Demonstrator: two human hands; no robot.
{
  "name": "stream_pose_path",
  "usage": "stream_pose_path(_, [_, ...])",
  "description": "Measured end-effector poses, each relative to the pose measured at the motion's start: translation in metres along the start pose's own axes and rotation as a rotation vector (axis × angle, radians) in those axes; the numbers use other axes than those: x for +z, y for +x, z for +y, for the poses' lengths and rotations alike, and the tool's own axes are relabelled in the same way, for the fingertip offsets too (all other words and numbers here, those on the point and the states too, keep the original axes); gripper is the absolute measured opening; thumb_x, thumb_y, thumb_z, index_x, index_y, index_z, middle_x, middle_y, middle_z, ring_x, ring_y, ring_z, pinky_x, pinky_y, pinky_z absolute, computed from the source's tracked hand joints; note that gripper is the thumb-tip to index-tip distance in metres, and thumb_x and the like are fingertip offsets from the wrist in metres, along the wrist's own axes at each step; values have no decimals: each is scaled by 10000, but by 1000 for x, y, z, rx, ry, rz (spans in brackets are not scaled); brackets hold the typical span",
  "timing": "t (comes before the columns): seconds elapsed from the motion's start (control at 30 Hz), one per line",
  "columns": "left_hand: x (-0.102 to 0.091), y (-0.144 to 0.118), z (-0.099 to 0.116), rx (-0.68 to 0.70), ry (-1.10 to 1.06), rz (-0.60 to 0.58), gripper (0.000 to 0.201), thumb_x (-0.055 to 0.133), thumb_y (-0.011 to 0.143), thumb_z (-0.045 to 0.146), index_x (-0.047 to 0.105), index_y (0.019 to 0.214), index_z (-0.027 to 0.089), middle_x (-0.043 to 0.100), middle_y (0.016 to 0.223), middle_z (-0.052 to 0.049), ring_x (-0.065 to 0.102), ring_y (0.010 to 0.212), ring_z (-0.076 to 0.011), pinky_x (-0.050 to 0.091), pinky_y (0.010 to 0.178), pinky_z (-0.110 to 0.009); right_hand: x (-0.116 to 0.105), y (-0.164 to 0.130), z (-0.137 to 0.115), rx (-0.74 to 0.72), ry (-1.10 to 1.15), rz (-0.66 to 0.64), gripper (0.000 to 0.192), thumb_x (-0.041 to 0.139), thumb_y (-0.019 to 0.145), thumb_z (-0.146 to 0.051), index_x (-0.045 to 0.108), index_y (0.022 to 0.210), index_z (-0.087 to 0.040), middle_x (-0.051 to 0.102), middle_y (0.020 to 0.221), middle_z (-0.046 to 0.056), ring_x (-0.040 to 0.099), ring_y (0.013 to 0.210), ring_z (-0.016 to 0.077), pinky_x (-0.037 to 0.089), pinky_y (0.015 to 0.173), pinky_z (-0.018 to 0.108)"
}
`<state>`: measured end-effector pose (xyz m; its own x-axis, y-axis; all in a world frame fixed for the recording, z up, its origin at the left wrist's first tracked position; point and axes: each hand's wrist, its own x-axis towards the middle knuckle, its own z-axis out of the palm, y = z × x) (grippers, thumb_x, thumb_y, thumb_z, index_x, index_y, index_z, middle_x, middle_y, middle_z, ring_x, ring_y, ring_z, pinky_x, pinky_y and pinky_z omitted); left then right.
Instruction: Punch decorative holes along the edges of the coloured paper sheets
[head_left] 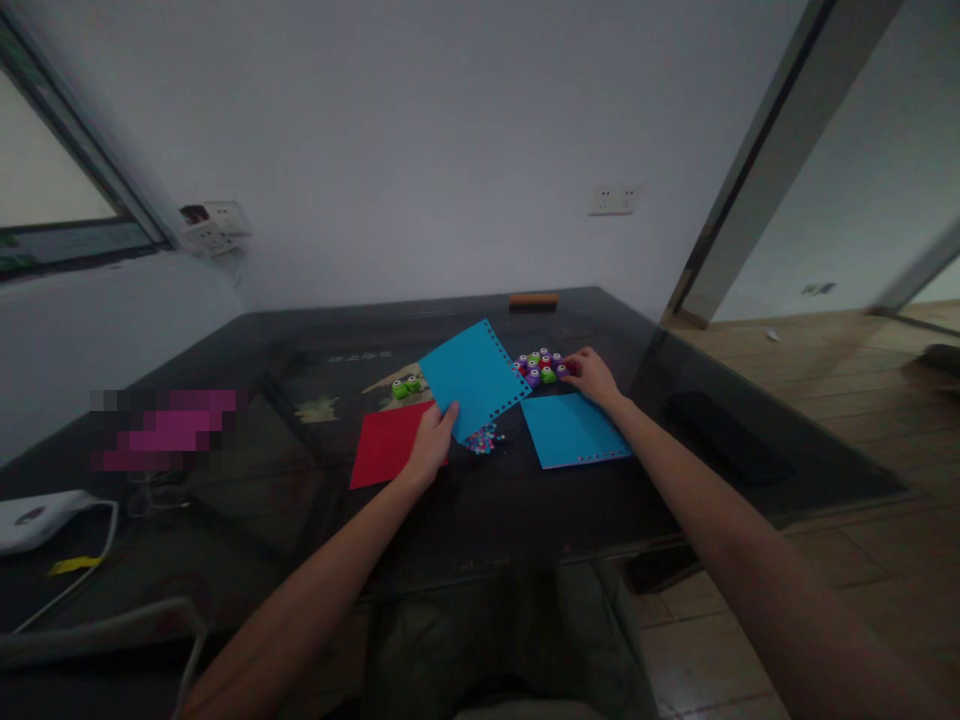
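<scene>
My left hand [433, 440] grips the lower left corner of a blue sheet [469, 375], raised and tilted above the table, with a row of holes along its right edge. Under that hand lies a red sheet [386, 447], partly covered. My right hand [594, 377] has its fingers closed on a small dark red toy [573, 368] at the right end of a cluster of googly-eyed toys [534, 368] in purple, green and red. Below my right wrist a second blue sheet [574, 430] lies flat, holes along its near edge. Colourful tiny paper bits [482, 440] form a small pile between the sheets.
Two green eyed toys [406, 387] sit left of the raised sheet. A brown roll-like object [533, 300] rests at the table's back edge. On the right is a long black object [726, 437]; on the left, a white device [45, 520] with a cable and a blurred pink item [176, 428].
</scene>
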<state>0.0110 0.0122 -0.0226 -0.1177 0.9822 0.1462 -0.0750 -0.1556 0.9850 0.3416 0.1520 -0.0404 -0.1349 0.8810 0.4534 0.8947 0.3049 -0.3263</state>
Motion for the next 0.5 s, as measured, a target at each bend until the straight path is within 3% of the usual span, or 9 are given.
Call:
stream_pose_path(0.17, [-2,1,-1,-9,22,-46,408,586,767,461,635,974,113,696,931,-113,644,773,-229,525,727,-377,0,-2,5,-40,28,-13,383,677,718,-310,648,1084,-198,544,1198,108,478,1144,263,371,972,422])
stream_pose_path(0.5, [-1,1,-3,-7,36,-53,402,578,773,448,633,984,111,691,953,-105,638,740,-204,524,700,-346,0,-8,-1,-9,57,-33,234,667,725,-290,686,942,-206,608,1129,77,572,1022,240,424,922,410])
